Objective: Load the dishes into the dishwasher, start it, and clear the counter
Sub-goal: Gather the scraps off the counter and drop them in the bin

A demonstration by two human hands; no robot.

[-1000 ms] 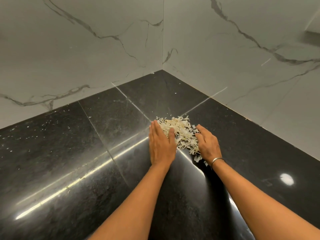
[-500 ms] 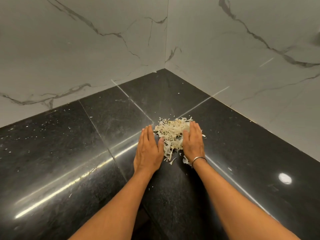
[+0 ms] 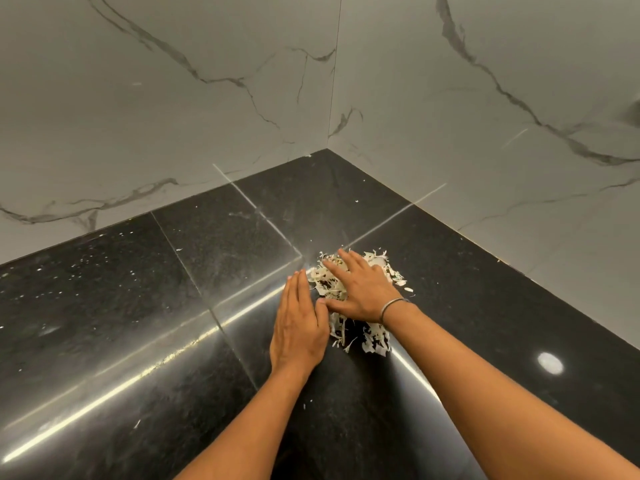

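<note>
Walls [image 3: 173,98] – grey marble-look tile with dark veins, two faces meeting in a corner at the top centre.

Counter [image 3: 104,323] – polished black stone with pale specks. It fills the lower frame and runs into that corner. Thin seams cross it. A long bright streak of reflected light lies across the left half, and a round reflection [image 3: 550,362] sits at the right.

Arms – both bare, entering from the bottom edge and converging near the middle of the counter.

Scraps [image 3: 327,284] – one loose heap of pale, shredded peel-like bits, on the counter just in front of the corner and between the two hands. Part of it shows past the fingertips, and part trails out below the right wrist.

Left hand [image 3: 299,327] – palm down, flat on the stone. Fingers are straight and pressed together, holding nothing. Its thumb side lies along the heap's left edge.

Right hand [image 3: 360,292] – laid on top of the heap. Fingers are spread wide and fairly straight, resting on the scraps rather than curled round them. The thumb points toward the left hand; contact between them cannot be confirmed.

Bracelet [image 3: 391,308] – thin metal band on the right wrist.

Flecks [image 3: 305,406] – a few stray bits on the stone, apart from the heap.
</note>
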